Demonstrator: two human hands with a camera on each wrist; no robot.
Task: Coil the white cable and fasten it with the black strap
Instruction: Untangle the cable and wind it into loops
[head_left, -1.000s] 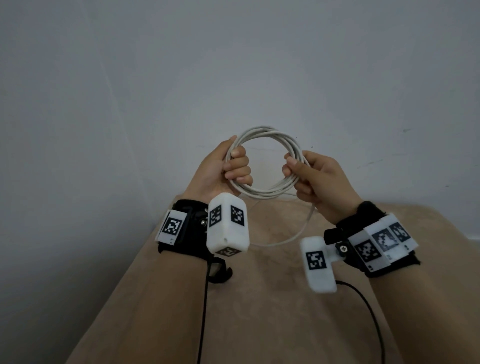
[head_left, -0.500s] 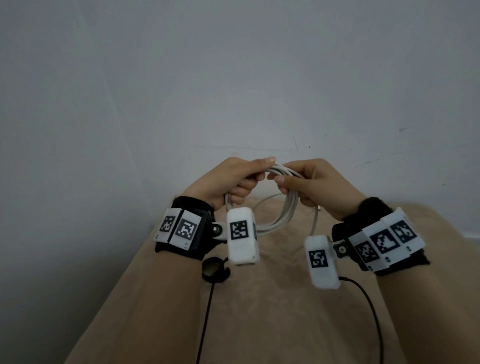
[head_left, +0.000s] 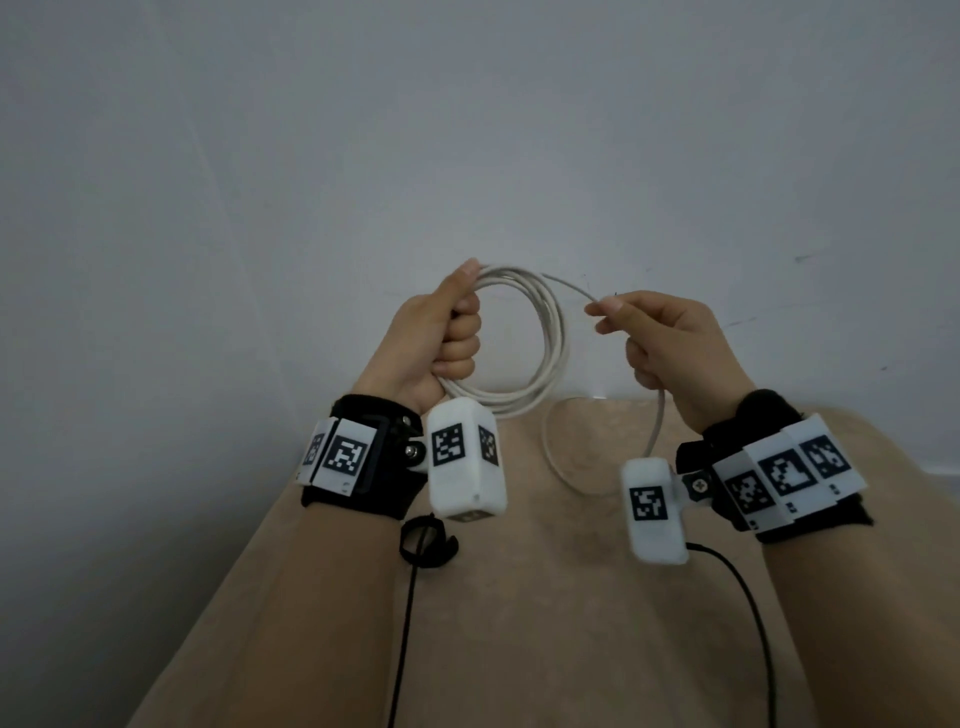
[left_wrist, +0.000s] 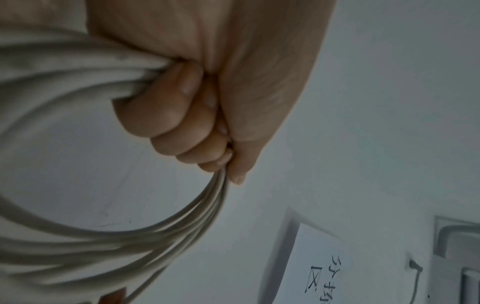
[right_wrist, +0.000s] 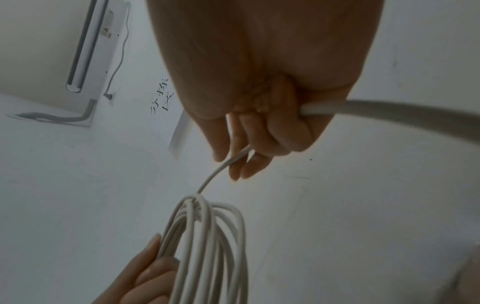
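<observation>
White cable (head_left: 540, 358) loops are gripped tight in the left hand (head_left: 436, 338); one loose strand is pinched by the right hand (head_left: 670, 343).

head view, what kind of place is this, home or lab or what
Probably a plain indoor room set up for recording, though that is a guess: a bare grey-white wall, a beige padded surface, and a paper sign beside a wall-mounted unit.

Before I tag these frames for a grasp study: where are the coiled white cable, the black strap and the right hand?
white cable (head_left: 551, 332), head view, coil's right arc.
black strap (head_left: 427, 540), head view, ring on the table.
right hand (head_left: 675, 345), head view, back of hand.
</observation>
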